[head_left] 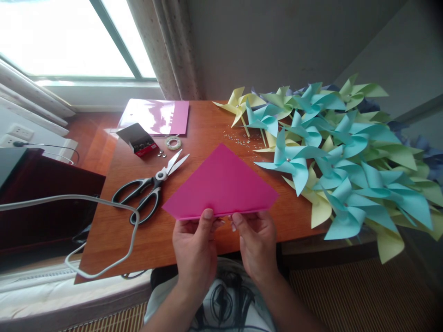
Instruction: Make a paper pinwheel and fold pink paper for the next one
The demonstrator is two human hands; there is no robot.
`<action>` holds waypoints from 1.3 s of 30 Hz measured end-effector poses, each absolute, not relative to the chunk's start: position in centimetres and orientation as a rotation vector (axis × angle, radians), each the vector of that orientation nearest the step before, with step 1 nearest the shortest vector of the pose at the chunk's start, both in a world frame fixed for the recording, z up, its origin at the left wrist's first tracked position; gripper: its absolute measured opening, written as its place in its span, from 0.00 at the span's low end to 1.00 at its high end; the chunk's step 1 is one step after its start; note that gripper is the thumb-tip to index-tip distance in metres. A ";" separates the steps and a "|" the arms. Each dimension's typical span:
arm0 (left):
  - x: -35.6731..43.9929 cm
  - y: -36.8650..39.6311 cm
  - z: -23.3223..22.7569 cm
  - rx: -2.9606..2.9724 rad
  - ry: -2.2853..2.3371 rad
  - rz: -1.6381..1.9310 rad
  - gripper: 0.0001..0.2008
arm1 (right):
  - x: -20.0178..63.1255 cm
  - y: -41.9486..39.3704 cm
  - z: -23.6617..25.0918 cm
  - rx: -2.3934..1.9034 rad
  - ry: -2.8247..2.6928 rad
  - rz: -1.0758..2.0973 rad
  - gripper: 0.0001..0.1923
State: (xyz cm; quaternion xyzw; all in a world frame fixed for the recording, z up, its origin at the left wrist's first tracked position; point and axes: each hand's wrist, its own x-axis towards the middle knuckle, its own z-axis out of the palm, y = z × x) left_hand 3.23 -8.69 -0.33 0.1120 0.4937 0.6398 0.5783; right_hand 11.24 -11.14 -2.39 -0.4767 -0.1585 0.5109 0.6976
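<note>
Both hands, left (pixel 194 244) and right (pixel 256 242), pinch the pink paper (pixel 221 184) with their fingers; scissors (pixel 150 186) lie at nine o'clock.

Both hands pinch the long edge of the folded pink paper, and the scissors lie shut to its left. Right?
Not quite. In the head view the scissors lie open, blades apart. Otherwise right: left hand and right hand pinch the pink paper at its long edge.

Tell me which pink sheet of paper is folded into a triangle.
The magenta paper triangle pinched along its near edge by the left hand and right hand. The other, a paler pink sheet, lies flat and unfolded at the table's far edge.
</note>
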 end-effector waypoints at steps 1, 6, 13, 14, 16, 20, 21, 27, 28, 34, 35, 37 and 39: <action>3.2 -8.7 -0.3 0.260 1.155 1.492 0.20 | 11.2 -11.1 -2.3 -1.064 -0.346 1.140 0.10; 3.1 -9.0 -0.6 0.260 1.129 1.469 0.18 | 11.1 -10.9 -2.0 -1.070 -0.297 1.146 0.11; 2.7 -9.3 -0.8 0.313 1.110 1.423 0.17 | 11.1 -10.8 -1.5 -1.015 -0.243 1.180 0.11; 2.7 -9.3 -0.9 0.324 1.110 1.415 0.17 | 11.0 -10.8 -1.5 -1.013 -0.231 1.182 0.11; 2.6 -9.3 -1.0 0.343 1.118 1.404 0.16 | 11.0 -10.7 -1.4 -1.020 -0.211 1.186 0.12; 2.6 -9.2 -1.1 0.343 1.121 1.421 0.15 | 11.0 -10.7 -1.3 -1.017 -0.198 1.210 0.14; 2.5 -9.2 -1.2 0.343 1.120 1.424 0.15 | 11.0 -10.7 -1.3 -1.013 -0.194 1.214 0.13; 2.6 -9.1 -1.2 0.338 1.129 1.427 0.15 | 11.1 -10.7 -1.6 -1.043 -0.187 1.202 0.13; 2.6 -9.1 -1.2 0.333 1.131 1.427 0.15 | 11.2 -10.7 -1.6 -1.046 -0.189 1.196 0.12; 2.6 -8.9 -1.2 0.325 1.116 1.439 0.15 | 11.2 -10.4 -1.6 -1.010 -0.179 1.215 0.10; 2.6 -8.9 -1.2 0.326 1.116 1.441 0.15 | 11.2 -10.4 -1.7 -1.010 -0.181 1.211 0.10; 2.6 -9.0 -1.2 0.331 1.117 1.445 0.15 | 11.2 -10.6 -1.8 -1.020 -0.186 1.199 0.10; 2.6 -9.1 -1.2 0.337 1.120 1.445 0.14 | 11.1 -10.8 -2.0 -1.037 -0.193 1.191 0.10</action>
